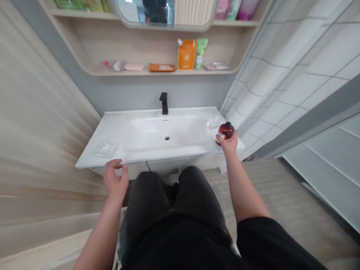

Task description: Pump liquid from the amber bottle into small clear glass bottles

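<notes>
– Head view: where was the bottle (pixel 227 129)?
– In R hand (pixel 230 144), fingers clamped round it, long axis approx. upright.
– L hand (pixel 116 180)?
– Farther: fingers curled loosely, apart, nothing btwn; bottle was well to their R, along worktop (pixel 94 150).

A washroom, identified by the white basin (pixel 191 137) with its black tap (pixel 164 105) and drain (pixel 167 138). Above are a mirror (pixel 165 15) and a shelf (pixel 135 73) bearing a pouch (pixel 186 55) and a tube (pixel 200 54); a grid-patterned curtain (pixel 303 67) hangs at right.
</notes>
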Action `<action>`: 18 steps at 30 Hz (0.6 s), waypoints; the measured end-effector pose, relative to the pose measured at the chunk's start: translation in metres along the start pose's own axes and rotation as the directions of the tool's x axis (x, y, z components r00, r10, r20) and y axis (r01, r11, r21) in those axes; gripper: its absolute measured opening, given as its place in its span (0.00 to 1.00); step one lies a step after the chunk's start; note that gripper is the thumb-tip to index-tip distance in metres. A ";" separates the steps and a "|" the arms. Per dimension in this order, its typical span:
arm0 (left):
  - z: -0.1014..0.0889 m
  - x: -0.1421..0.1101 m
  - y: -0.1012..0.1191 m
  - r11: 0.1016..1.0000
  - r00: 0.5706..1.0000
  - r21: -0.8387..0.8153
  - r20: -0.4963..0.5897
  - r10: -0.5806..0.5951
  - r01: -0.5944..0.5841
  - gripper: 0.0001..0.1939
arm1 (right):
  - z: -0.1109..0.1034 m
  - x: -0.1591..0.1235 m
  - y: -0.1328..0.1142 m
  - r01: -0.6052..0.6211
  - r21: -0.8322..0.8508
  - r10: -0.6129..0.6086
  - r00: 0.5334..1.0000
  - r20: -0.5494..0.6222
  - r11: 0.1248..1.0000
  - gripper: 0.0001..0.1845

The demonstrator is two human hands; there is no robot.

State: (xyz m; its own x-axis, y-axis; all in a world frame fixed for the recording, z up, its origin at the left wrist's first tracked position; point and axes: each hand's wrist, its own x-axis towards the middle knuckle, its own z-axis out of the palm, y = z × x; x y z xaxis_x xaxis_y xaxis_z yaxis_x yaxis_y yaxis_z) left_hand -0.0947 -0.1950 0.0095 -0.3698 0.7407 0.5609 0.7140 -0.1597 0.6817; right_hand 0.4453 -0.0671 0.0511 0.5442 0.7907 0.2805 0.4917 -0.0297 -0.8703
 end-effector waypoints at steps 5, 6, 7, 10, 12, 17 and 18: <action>0.010 0.002 0.097 0.878 0.827 -0.459 0.434 0.358 -0.138 0.20 | 0.031 -0.119 -0.053 0.269 0.325 -0.420 0.646 0.637 0.907 0.45; 0.010 0.004 0.112 0.852 0.743 -0.498 0.505 0.438 -0.164 0.24 | 0.034 -0.141 -0.062 0.247 0.390 -0.460 0.546 0.700 0.887 0.45; 0.009 0.007 0.125 0.832 0.658 -0.523 0.563 0.500 -0.185 0.25 | 0.036 -0.158 -0.070 0.222 0.431 -0.482 0.482 0.731 0.875 0.44; 0.004 0.016 0.143 0.821 0.516 -0.524 0.650 0.557 -0.227 0.16 | 0.036 -0.184 -0.085 0.182 0.434 -0.471 0.369 0.802 0.882 0.41; 0.003 0.018 0.143 0.842 0.503 -0.478 0.678 0.535 -0.251 0.13 | 0.034 -0.182 -0.089 0.185 0.404 -0.444 0.321 0.837 0.896 0.39; 0.012 0.013 0.138 0.890 0.549 -0.335 0.702 0.454 -0.308 0.12 | 0.030 -0.180 -0.101 0.241 0.384 -0.446 0.313 0.839 0.891 0.34; 0.013 0.011 0.139 0.895 0.569 -0.298 0.694 0.442 -0.332 0.11 | 0.030 -0.185 -0.105 0.284 0.359 -0.442 0.329 0.835 0.889 0.33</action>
State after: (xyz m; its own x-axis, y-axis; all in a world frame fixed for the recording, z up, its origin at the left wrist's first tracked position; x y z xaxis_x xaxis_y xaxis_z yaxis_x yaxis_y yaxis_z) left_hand 0.0082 -0.2001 0.1040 0.5178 0.8031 0.2947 0.5843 -0.5837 0.5638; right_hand 0.2726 -0.1918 0.0783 -0.6059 0.7834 0.1387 0.3478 0.4176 -0.8394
